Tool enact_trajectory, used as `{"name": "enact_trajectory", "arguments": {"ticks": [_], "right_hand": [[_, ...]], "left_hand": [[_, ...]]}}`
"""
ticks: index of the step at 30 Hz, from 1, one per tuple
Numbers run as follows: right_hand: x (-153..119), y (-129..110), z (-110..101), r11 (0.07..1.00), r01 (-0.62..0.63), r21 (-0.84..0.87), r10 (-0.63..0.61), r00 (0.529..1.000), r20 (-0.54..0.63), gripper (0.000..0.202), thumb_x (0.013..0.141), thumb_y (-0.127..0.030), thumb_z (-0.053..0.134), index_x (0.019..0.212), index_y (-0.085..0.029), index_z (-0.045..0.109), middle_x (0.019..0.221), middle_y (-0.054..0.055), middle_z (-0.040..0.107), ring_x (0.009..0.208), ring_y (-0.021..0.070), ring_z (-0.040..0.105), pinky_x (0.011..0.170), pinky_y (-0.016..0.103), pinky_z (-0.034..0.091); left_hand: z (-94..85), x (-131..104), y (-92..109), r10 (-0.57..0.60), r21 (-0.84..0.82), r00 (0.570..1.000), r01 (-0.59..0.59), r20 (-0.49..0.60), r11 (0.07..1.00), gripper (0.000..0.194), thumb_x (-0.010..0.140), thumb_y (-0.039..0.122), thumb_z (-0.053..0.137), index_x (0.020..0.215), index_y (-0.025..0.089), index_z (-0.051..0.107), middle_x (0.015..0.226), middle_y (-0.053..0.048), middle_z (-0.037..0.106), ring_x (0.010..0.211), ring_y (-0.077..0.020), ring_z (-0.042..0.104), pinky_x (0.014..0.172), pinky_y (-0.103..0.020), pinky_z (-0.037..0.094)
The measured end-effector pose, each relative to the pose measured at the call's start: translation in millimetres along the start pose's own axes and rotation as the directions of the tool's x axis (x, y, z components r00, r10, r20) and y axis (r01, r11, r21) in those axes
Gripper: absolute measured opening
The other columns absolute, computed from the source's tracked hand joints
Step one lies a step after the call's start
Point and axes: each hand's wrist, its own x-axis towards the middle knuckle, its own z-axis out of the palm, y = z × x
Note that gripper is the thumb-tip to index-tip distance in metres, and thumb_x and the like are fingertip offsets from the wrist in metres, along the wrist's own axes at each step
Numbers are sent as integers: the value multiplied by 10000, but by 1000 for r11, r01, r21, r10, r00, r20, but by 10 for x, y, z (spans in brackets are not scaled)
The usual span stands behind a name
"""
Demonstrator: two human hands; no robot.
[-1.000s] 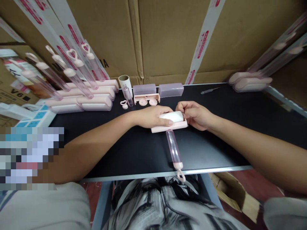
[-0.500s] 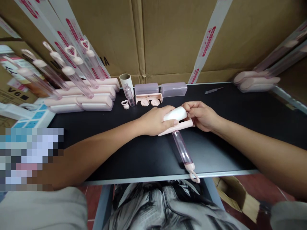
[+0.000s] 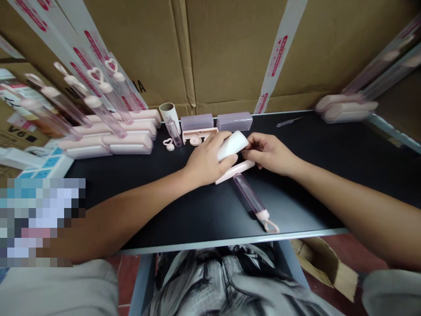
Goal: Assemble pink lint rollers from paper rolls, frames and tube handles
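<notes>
My left hand [image 3: 205,160] is closed round a white sticky-paper roll [image 3: 233,145], its thumb along the near side. The roll is tilted up at its right end. Just below it is the pink frame of a lint roller [image 3: 237,171], partly hidden by my left hand. From the frame a clear purplish handle [image 3: 249,193] with a pink loop [image 3: 271,226] runs toward the table's front edge. My right hand [image 3: 268,153] has its fingers curled and pinched beside the roll's right end. What is between those fingertips is hidden.
Several lint rollers [image 3: 128,142] stand with handles up at the left, more [image 3: 348,112] at the right. Behind my hands are a cardboard-cored roll [image 3: 168,112], purple covers [image 3: 234,121] and a pink frame with discs [image 3: 195,140]. A thin pointed tool [image 3: 289,122] lies at the back right.
The white roll has risen at its right end and sits farther from the pink frame. The handle's loop has turned and shifted slightly right. My right hand stays by the roll's end.
</notes>
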Motion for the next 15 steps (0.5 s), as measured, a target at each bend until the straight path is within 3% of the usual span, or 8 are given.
{"name": "enact_trajectory", "arguments": {"ticks": [3, 6, 11, 15], "right_hand": [[-14, 17, -26, 980, 196, -15, -197, 978, -67, 394, 778, -290, 855, 1150, -254, 731, 999, 44, 786, 858, 237, 741, 711, 354, 634], [-49, -17, -33, 950, 311, 28, -310, 949, -58, 501, 883, -406, 834, 1359, -297, 721, 1198, 68, 805, 1021, 270, 770, 879, 424, 660], [-58, -91, -80, 944, 325, -59, -330, 938, -104, 380, 924, -527, 846, 1211, -278, 827, 1127, 73, 829, 981, 278, 786, 894, 431, 661], [-12, -80, -121, 958, 288, -16, -288, 952, -108, 402, 878, -590, 887, 1106, -262, 836, 993, 63, 839, 871, 260, 787, 811, 404, 663]], "left_hand": [[-15, 47, -110, 43, -24, 999, -44, -22, 999, 579, 910, 355, 748, 1460, 194, 669, 1414, -133, 698, 1350, -321, 650, 1202, -497, 493], [-39, 82, -209, 29, -49, 1000, -29, -2, 998, 614, 867, 378, 827, 1447, 222, 701, 1387, -129, 685, 1305, -318, 669, 1185, -511, 505], [-1, 111, -361, 20, -228, 993, -46, -116, 972, 816, 724, 389, 960, 1435, 216, 599, 1374, -116, 695, 1251, -300, 678, 1116, -471, 537], [74, 124, -461, 1, -372, 972, -91, -233, 924, 749, 723, 390, 973, 1318, 241, 543, 1284, -74, 681, 1173, -255, 684, 1031, -406, 541]]}}
